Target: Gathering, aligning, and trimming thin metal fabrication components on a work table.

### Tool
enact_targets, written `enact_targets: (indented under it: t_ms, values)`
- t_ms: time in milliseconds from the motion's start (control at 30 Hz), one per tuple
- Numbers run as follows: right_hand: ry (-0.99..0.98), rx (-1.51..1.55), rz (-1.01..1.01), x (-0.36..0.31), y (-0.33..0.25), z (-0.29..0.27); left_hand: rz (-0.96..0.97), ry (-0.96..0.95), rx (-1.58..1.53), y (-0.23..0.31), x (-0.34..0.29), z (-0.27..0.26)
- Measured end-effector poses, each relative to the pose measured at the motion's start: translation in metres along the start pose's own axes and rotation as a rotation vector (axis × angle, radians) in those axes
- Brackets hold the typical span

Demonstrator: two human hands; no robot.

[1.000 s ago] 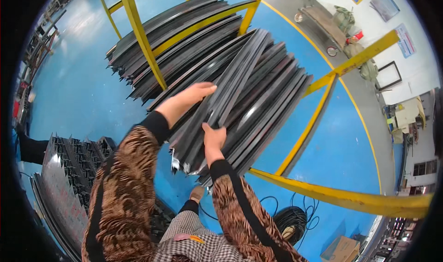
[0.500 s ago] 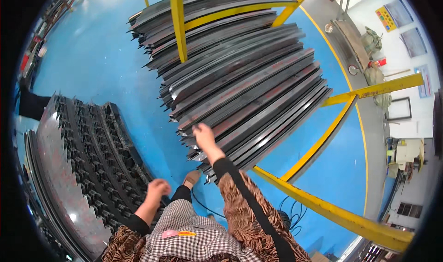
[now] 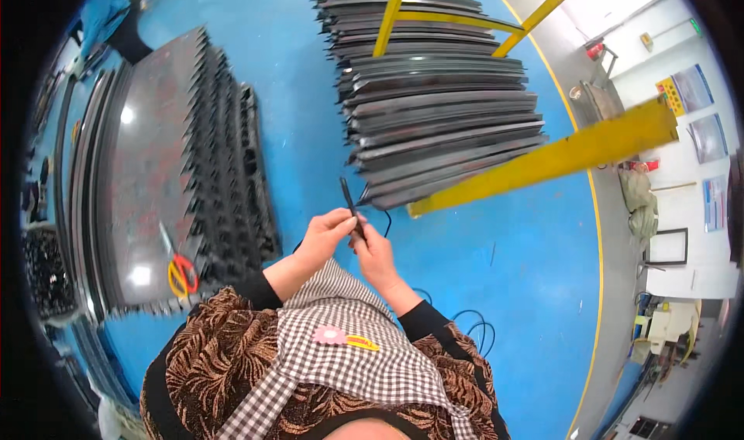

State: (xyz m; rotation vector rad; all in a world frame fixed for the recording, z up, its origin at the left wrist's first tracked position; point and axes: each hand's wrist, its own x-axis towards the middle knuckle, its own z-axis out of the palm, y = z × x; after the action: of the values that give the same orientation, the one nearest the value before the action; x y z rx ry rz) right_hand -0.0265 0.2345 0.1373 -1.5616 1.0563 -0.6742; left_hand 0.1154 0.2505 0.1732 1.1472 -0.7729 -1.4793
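In front of my body, my left hand (image 3: 322, 237) and my right hand (image 3: 377, 258) meet around a slim black stick-like object (image 3: 348, 197). The fingertips of my left hand pinch its middle, while the right hand's fingers close round its lower end. Its free end points away from me, toward a stack of long dark metal strips (image 3: 446, 114) on the floor; the kind of object cannot be made out. To the left, scissors (image 3: 180, 276) with red and yellow handles lie on another stack of dark panels (image 3: 155, 169) with jagged edges.
A thick yellow bar (image 3: 550, 161) crosses beside the strip stack on the right, and thinner yellow posts (image 3: 391, 17) rise at its far end. Black cable (image 3: 474, 324) loops on the blue floor (image 3: 527, 285). A person in blue (image 3: 105, 10) stands at the far left.
My right hand has come back from the strip stack toward my body, and my left hand has joined it on the black object. The view has turned and shifted, bringing the scissors into sight.
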Motion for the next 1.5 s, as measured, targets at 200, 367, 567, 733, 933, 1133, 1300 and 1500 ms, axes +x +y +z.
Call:
enact_targets:
  t_ms: [200,367,567,733,933,1133,1300,1500]
  values:
    - [-0.101,0.226,-0.062,-0.078,-0.046,0.018,0.128,0.029,-0.051,0.018,-0.101,0.013]
    - [-0.121,0.232,-0.198,-0.109,-0.066,0.054,0.261,0.053,0.012,0.024,-0.155,-0.007]
    - [-0.208,0.175,-0.292,-0.119,-0.090,0.113,0.316,0.149,-0.012,0.035,-0.208,-0.052]
    - [-0.278,0.204,-0.254,-0.132,-0.111,0.194,0.301,0.231,-0.061,0.044,-0.260,-0.129]
    - [-0.248,-0.083,-0.176,-0.163,-0.118,0.308,0.179,0.113,0.201,0.063,-0.331,-0.258]
    - [-0.136,-0.432,0.247,-0.247,-0.071,0.296,0.278,0.873,1.233,0.047,-0.419,-0.483]
    - [-0.081,-0.523,0.409,-0.316,-0.043,0.285,-0.146,1.303,1.793,0.033,-0.467,-0.613]
    - [0.043,-0.466,0.446,-0.334,-0.072,0.293,-0.436,1.021,1.389,0.018,-0.466,-0.637]
